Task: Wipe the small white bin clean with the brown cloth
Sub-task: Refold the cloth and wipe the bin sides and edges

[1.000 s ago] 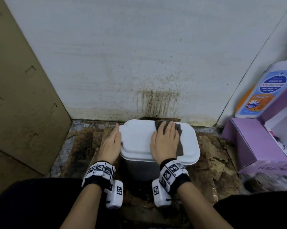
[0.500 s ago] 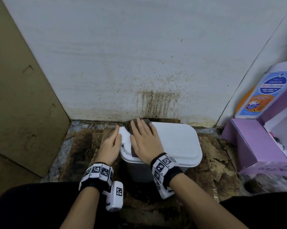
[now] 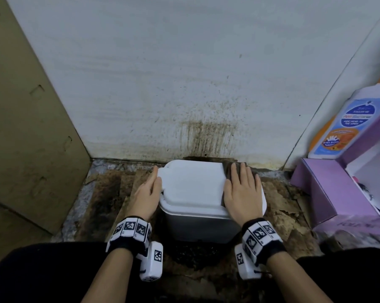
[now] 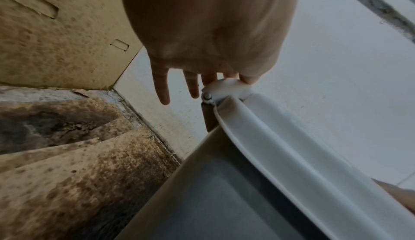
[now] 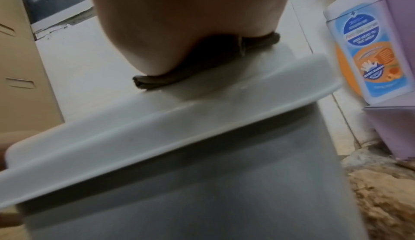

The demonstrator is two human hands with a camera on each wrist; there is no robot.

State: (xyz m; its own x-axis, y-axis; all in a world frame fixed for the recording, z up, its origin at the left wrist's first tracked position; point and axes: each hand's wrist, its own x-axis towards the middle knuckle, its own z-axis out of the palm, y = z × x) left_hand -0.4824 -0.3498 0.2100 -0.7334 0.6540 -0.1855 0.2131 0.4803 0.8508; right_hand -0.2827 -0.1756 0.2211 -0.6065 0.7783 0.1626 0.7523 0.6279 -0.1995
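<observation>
The small white bin [image 3: 193,189] with its flat lid closed stands on the stained floor against the back wall. My right hand [image 3: 242,189] lies flat on the lid's right end and presses the folded brown cloth [image 3: 227,169] down; the cloth [image 5: 155,82] shows dark under the palm in the right wrist view. My left hand [image 3: 148,191] rests with straight fingers against the lid's left edge. In the left wrist view its fingers [image 4: 162,91] reach past the lid's hinge tab [image 4: 224,87].
A brown cardboard panel [image 3: 27,127] leans at the left. A purple box [image 3: 333,189] with a soap bottle [image 3: 346,125] stands close at the right. The wall [image 3: 206,136] behind the bin is streaked brown, and torn dirty cardboard [image 3: 106,193] covers the floor.
My right hand slid the cloth from the lid's left end across to its right end. The left hand stayed at the lid's left edge.
</observation>
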